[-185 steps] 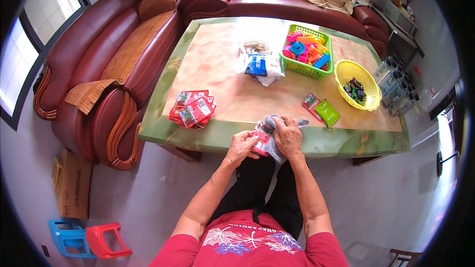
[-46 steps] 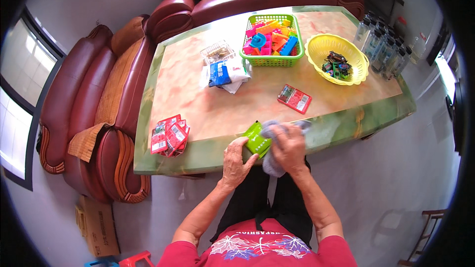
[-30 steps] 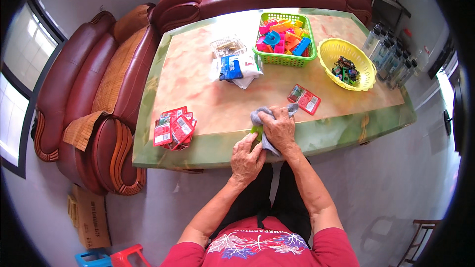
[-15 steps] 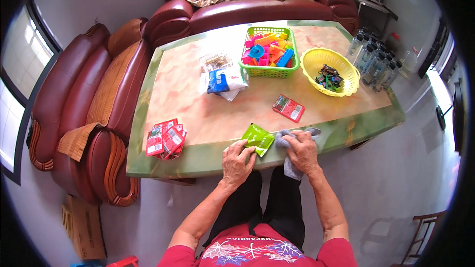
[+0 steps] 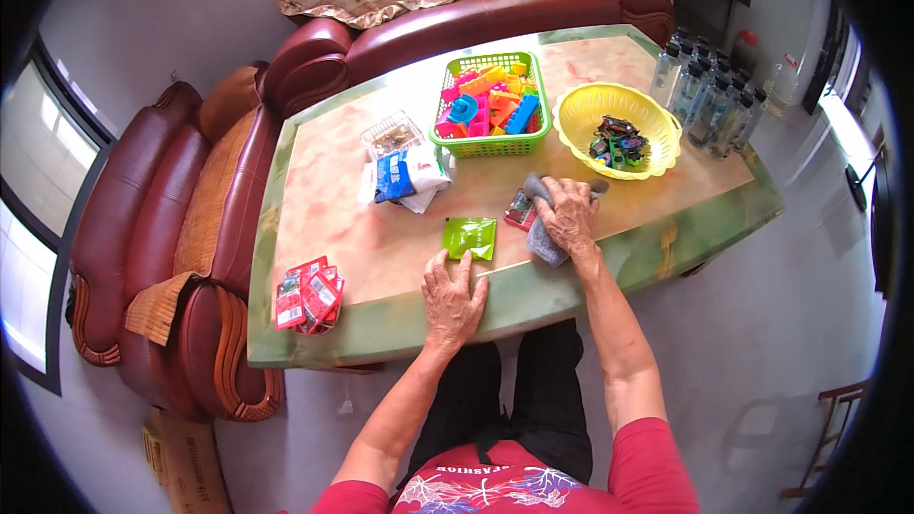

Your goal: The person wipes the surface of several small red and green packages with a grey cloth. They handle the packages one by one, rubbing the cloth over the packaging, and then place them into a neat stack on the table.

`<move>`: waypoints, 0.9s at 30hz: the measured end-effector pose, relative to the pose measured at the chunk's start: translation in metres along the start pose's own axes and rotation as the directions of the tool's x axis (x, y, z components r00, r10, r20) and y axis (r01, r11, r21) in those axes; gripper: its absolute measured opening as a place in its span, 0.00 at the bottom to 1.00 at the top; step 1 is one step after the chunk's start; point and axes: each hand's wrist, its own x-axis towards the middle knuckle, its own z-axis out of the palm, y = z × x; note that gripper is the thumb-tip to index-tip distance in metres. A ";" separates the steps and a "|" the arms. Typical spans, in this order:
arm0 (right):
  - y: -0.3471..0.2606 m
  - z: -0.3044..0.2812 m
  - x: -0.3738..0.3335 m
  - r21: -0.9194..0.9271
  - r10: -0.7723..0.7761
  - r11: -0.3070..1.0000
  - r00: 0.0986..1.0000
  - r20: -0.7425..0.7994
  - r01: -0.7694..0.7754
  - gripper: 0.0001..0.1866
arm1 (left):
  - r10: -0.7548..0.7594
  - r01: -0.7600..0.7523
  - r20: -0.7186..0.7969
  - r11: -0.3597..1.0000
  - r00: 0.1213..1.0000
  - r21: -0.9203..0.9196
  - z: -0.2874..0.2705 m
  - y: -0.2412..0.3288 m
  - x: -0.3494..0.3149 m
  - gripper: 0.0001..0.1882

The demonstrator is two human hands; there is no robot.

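My left hand (image 5: 452,303) lies near the table's front edge, fingers stretched out, fingertips at the lower edge of a small green packet (image 5: 469,235). Bunched under my right hand (image 5: 569,214) is a grey cloth (image 5: 544,246), gripped and pressed on the tabletop. Just left of the cloth, a flat red pack (image 5: 518,211) shows only in part; cloth and hand cover the rest. A pile of similar red packs (image 5: 312,293) sits at the table's left front corner.
On the table (image 5: 381,263) are a green basket (image 5: 495,146) of colourful toy blocks, a yellow bowl (image 5: 583,116) with small items, a blue-and-white packet (image 5: 407,174), a clear tray (image 5: 391,135) and several bottles (image 5: 709,100). Brown sofas (image 5: 224,190) flank the left and far sides.
My right hand has carried the cloth farther up the table, onto the red pack. The green packet has shifted away from the front edge and turned, my left hand following it.
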 end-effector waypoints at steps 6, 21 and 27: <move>-0.014 -0.006 -0.042 0.018 -0.161 0.987 0.986 0.042 0.161 0.24 | -0.062 0.062 -0.003 0.998 0.998 0.026 -0.001 0.000 -0.001 0.37; -0.074 -0.034 -0.135 0.107 -0.294 0.953 0.951 0.096 0.284 0.24 | 0.272 -0.291 -0.119 0.936 0.955 -0.198 -0.029 -0.012 -0.062 0.19; -0.126 -0.018 -0.142 0.262 -0.487 0.843 0.874 0.002 0.469 0.17 | 0.170 -0.178 -0.171 0.984 0.970 -0.030 -0.051 -0.044 -0.083 0.17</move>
